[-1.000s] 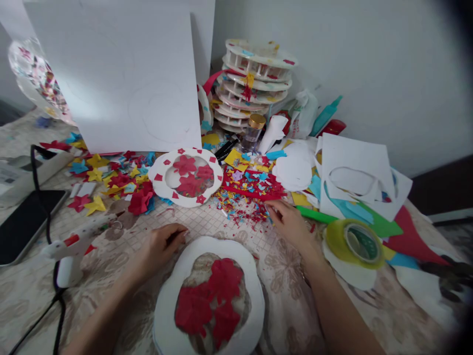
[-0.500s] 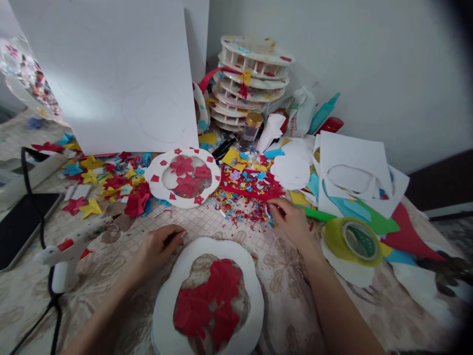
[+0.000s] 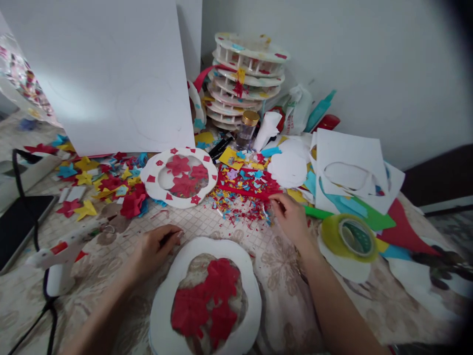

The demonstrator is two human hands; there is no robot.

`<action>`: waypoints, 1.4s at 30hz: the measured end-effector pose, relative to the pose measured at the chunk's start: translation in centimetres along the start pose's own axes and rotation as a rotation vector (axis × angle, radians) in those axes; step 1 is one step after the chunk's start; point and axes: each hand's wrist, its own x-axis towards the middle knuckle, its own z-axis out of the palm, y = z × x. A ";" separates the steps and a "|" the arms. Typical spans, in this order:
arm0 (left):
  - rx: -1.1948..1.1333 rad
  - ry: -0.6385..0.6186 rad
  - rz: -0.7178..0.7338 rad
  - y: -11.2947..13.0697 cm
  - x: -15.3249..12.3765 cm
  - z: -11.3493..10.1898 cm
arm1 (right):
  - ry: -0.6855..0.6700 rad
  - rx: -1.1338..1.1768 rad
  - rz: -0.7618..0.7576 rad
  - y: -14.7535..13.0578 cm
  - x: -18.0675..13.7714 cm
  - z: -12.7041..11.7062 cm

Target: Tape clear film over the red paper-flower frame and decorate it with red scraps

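Note:
A white flower-shaped frame (image 3: 207,246) with red paper flowers in its window lies in front of me. My left hand (image 3: 155,246) rests at its upper left rim, fingers curled and pressed together; what they hold, if anything, is hidden. My right hand (image 3: 291,217) reaches into a heap of small coloured paper scraps (image 3: 240,197), fingertips pinched among the pieces. A second white frame (image 3: 179,176), dotted with red squares, lies beyond the left hand.
A glue gun (image 3: 59,256) with its cord and a dark phone (image 3: 18,222) lie at left. A green tape roll (image 3: 351,236), cut white sheets (image 3: 351,167), a stack of white wheels (image 3: 247,79), a small jar (image 3: 247,129) and a leaning white board (image 3: 103,74) surround the work.
My right hand has shifted slightly into the scrap heap and closed its fingertips. The left hand has stayed put; the view drifted a little.

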 end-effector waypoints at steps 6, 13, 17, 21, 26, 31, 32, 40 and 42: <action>0.026 0.018 0.013 0.4 -0.1 -0.1 | -0.005 -0.001 0.017 0.2 0.0 -0.1; -0.007 0.002 0.007 0.0 0.2 0.1 | 0.002 -0.025 0.028 0.9 0.3 -0.4; 0.039 -0.002 0.000 0.3 0.4 0.0 | 0.018 -0.026 0.048 1.5 0.5 -0.8; 0.149 -0.013 0.076 1.6 0.6 -0.5 | 0.056 -0.031 0.087 2.0 0.8 -1.4; 0.177 -0.005 0.157 3.8 1.7 -0.5 | -0.017 -0.094 0.064 2.3 2.4 -1.6; 0.052 -0.104 0.171 4.7 2.9 0.4 | -0.138 -0.142 0.010 1.5 5.3 -0.1; 0.013 -0.135 0.166 4.5 3.0 0.5 | -0.159 -0.149 -0.005 1.2 5.8 0.4; -0.120 -0.180 0.133 3.0 2.6 0.5 | -0.329 -0.248 -0.046 -0.5 8.0 3.4; -0.118 -0.172 0.130 3.0 2.5 0.5 | -0.335 -0.267 -0.037 -0.7 8.2 3.8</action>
